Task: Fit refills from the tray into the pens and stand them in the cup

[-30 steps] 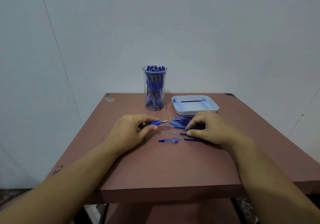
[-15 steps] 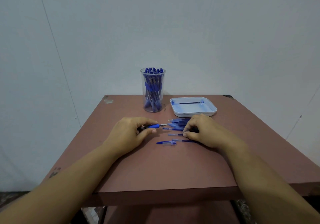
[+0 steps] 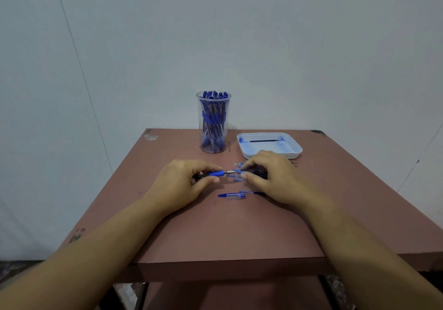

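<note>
Crosswise, left hand (image 3: 182,182) pinched a blue-gripped plastic pen (image 3: 216,173) — tip jutting right.
Whether the right hand (image 3: 273,178) gripped anything was unclear.

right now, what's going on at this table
A person is assembling blue pens at a brown table. The left hand holds a pen by its barrel, metal tip pointing toward the right hand, whose fingers curl over a pile of pen parts; whether it has pinched one is unclear. A loose pen lies nearer the person. At the back, the clear cup is full of pens, and the tray beside it holds a single refill.
</note>
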